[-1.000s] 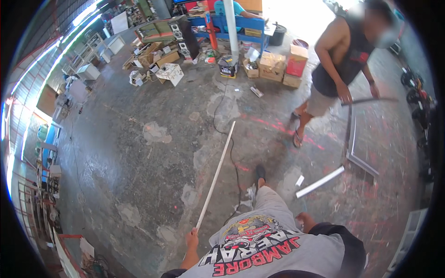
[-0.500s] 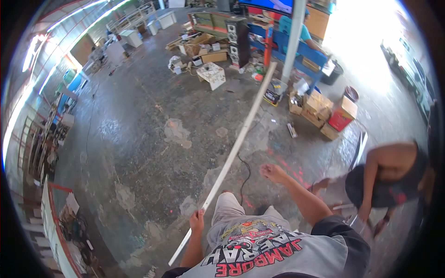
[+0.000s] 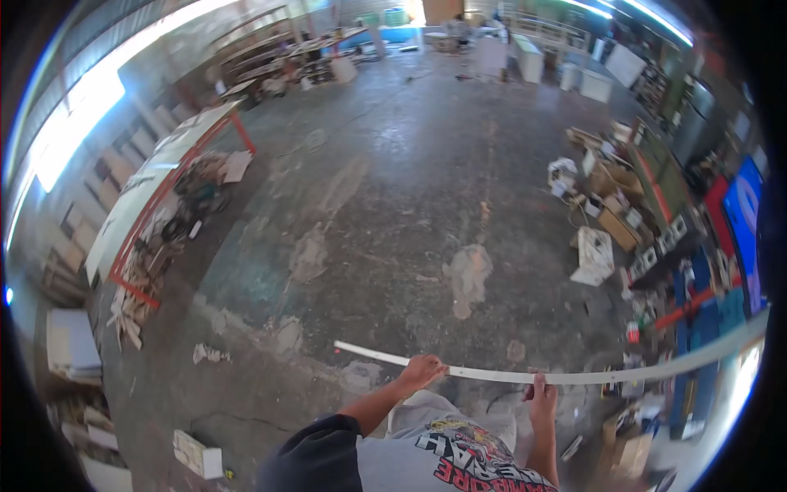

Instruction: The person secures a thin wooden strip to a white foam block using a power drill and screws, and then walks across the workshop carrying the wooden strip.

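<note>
A long, narrow white strip [image 3: 492, 376] runs crosswise in front of my body, above the floor. My left hand [image 3: 422, 373] is closed round it towards its left end, and a short length sticks out beyond that hand. Farther right, my right hand [image 3: 541, 395] grips the same strip, with the thumb on its near face. The strip's longer part extends past the right hand to the right rim of the view, where it blurs. Small dark spots show along its face.
A long table [image 3: 156, 184] with red legs stands at the left, scrap wood beneath it. On the right are a small stained white stool [image 3: 593, 256], cardboard boxes [image 3: 620, 225], a speaker [image 3: 668, 246] and a screen [image 3: 744, 234]. A white block [image 3: 197, 455] lies at the near left.
My view has swung left. The strip, earlier slanting away from me in my left hand, now lies crosswise. My right hand, free and open before, has taken hold of it.
</note>
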The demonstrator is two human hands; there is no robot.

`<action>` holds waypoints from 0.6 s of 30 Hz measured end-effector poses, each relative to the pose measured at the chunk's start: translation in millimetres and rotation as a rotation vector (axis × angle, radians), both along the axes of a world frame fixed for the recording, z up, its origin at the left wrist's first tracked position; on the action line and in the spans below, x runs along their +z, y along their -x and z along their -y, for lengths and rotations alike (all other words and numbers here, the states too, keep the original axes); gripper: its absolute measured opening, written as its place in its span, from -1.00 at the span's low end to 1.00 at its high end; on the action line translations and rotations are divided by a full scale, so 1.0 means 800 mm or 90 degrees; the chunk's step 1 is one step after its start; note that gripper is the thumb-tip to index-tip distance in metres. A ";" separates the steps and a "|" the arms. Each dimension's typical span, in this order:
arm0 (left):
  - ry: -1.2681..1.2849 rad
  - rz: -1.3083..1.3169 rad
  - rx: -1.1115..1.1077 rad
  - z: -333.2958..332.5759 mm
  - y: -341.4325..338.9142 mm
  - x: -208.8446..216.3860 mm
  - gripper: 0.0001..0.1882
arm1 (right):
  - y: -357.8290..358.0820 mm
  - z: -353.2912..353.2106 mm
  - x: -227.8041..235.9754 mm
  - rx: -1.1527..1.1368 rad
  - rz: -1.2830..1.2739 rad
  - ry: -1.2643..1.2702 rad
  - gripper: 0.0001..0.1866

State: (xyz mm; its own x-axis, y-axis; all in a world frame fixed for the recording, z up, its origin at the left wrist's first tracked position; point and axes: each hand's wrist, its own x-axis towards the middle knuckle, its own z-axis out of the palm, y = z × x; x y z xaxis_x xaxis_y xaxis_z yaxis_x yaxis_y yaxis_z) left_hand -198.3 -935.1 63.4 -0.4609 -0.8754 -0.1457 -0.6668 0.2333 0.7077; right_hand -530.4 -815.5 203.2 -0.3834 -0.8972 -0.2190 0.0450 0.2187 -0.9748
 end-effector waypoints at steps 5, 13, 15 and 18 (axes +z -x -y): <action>-0.136 0.240 0.262 0.103 0.032 -0.063 0.06 | 0.028 0.171 0.042 0.041 -0.147 0.067 -0.57; -0.509 0.246 0.201 0.060 -0.047 -0.249 -0.44 | 0.067 0.447 0.037 0.193 -0.191 0.189 -0.66; -0.443 0.244 0.221 0.019 -0.010 -0.250 -0.53 | 0.085 0.519 0.039 0.234 -0.184 0.160 -0.68; -0.454 0.198 0.328 -0.030 0.055 -0.219 -0.57 | 0.091 0.619 0.056 0.324 -0.154 0.156 -0.67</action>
